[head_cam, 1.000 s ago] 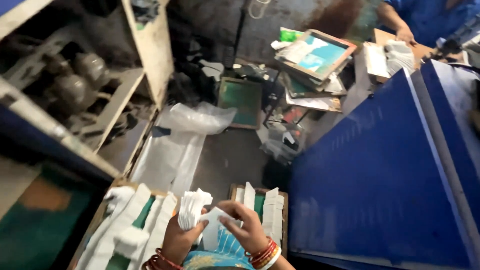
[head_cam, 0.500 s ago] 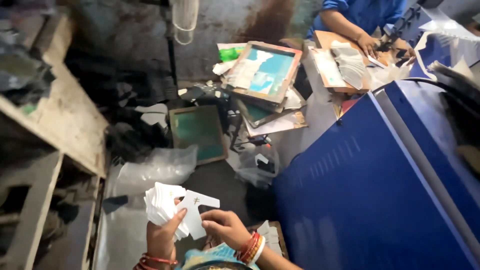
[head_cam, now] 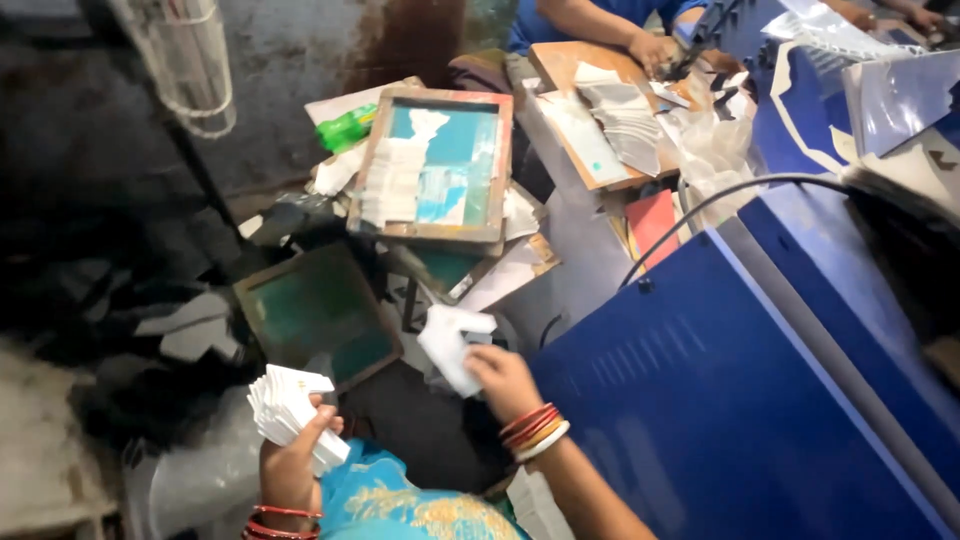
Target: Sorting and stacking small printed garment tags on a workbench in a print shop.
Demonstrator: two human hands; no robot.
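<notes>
My left hand (head_cam: 292, 462) grips a fanned stack of white paper pieces (head_cam: 285, 405) low at the left. My right hand (head_cam: 505, 380), with red and white bangles at the wrist, holds a smaller bunch of white paper pieces (head_cam: 452, 343) out to the right, close to the blue machine panel (head_cam: 720, 400). The two hands are apart, with a dark floor gap between them. A turquoise sleeve of mine shows at the bottom edge.
A green-meshed wooden frame (head_cam: 318, 315) lies on the floor ahead, and a larger wooden frame (head_cam: 435, 165) leans on a pile of papers. Another person's hand (head_cam: 650, 45) works at a wooden board (head_cam: 590, 140) with cut papers. A black cable (head_cam: 720, 195) arcs over the machine.
My hands have parted: the right hand has carried a few papers rightward towards the blue machine, while the left keeps the stack. The view has swung up and right.
</notes>
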